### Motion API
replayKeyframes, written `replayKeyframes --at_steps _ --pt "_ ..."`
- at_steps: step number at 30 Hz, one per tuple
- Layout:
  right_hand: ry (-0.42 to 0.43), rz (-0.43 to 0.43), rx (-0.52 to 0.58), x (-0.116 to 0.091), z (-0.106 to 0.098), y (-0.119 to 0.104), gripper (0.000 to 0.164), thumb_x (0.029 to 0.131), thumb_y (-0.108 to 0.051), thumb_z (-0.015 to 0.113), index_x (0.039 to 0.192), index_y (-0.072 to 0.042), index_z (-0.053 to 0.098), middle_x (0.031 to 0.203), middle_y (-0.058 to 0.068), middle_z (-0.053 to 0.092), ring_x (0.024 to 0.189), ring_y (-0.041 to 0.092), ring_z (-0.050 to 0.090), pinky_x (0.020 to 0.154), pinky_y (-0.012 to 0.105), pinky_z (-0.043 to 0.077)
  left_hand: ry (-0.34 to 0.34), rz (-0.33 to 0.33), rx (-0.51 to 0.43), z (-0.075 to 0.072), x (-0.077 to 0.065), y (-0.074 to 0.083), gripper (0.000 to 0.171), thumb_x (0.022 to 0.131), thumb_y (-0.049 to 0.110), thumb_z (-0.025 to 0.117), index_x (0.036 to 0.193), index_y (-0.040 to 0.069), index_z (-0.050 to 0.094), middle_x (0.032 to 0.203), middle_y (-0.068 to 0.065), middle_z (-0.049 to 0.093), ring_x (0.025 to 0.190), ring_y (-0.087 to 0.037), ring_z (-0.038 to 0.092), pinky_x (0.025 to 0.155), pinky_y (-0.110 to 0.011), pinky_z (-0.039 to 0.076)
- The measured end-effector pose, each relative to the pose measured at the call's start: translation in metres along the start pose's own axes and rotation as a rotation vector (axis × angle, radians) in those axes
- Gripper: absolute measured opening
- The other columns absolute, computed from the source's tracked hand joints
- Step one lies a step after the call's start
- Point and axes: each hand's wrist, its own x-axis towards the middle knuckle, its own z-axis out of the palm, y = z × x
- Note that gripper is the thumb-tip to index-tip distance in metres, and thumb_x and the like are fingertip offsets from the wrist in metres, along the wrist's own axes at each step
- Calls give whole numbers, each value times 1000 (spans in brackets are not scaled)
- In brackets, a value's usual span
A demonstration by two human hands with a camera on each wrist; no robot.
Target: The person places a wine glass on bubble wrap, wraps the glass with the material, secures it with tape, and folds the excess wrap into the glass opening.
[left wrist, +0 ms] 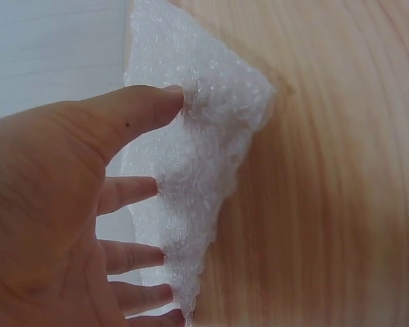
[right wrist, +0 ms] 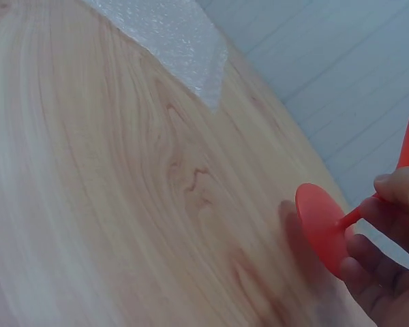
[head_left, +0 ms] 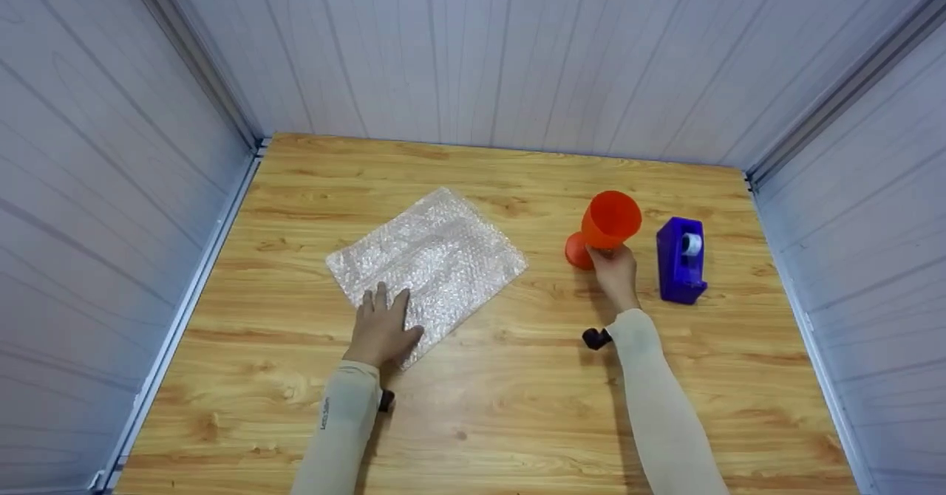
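Note:
A sheet of bubble wrap (head_left: 451, 266) lies flat and slantwise on the wooden table. My left hand (head_left: 382, 329) rests on its near left edge, fingers spread; in the left wrist view the thumb and fingertips touch the bubble wrap (left wrist: 211, 129). On the right, my right hand (head_left: 615, 270) pinches the stem of an orange-red plastic goblet (head_left: 612, 218). The goblet is tilted, its mouth facing up and toward me. In the right wrist view its round foot (right wrist: 319, 225) stands close over the table, with thumb and fingers round the thin stem.
A dark blue tape dispenser (head_left: 676, 262) with a white roll stands right of the goblet. Pale panel walls (head_left: 473, 52) enclose the wooden table (head_left: 502, 399) at the back and both sides. Each wrist wears a small black camera.

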Motion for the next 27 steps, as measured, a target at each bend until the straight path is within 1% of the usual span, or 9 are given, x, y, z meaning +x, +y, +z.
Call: replayKeyframes --at_steps 3,7,10,14,20,23,27 --pt "-12 -53 -26 1 -6 -5 28 97 -14 66 115 7 65 112 23 67 107 34 62 97 45 47 -2 -10 -1 0 0 1 78 91 41 68 153 5 37 157 -37 15 142 -59 10 115 -64 14" --pt "-26 -113 -59 3 -15 -12 24 98 -13 64 111 8 64 105 24 66 100 35 61 92 47 47 -5 -19 -21 -2 1 2 79 91 41 70 153 5 37 157 -36 14 142 -59 10 116 -63 12" --pt "-30 -143 -79 4 -20 -16 23 98 -13 64 107 8 65 100 24 66 95 36 61 88 47 48 -2 -23 -38 -3 1 2 79 90 40 72 152 5 38 157 -36 14 142 -58 9 116 -62 11" --pt "-39 -164 -101 2 -26 -22 22 98 -13 64 107 7 66 100 23 66 93 36 62 85 47 49 5 -18 -43 -4 0 3 79 89 38 74 152 5 39 157 -35 15 142 -58 10 116 -62 11" --pt "-59 -186 -134 -7 -37 -33 25 98 -12 64 112 8 65 103 24 67 94 37 63 83 51 52 16 28 -35 -7 3 2 77 86 36 77 150 7 43 156 -35 19 141 -58 14 116 -62 14" --pt "-65 -206 -156 -12 -41 -37 24 97 -12 65 110 8 65 102 24 67 93 38 63 82 52 53 -6 50 -49 -9 5 1 78 85 36 78 150 10 44 158 -32 18 143 -56 13 116 -62 12" --pt "-57 -237 -153 -18 -44 -41 23 96 -11 66 108 8 66 100 24 68 92 38 64 80 51 53 -38 75 -72 -11 10 0 78 84 34 78 151 14 44 161 -27 17 145 -51 10 116 -62 13"
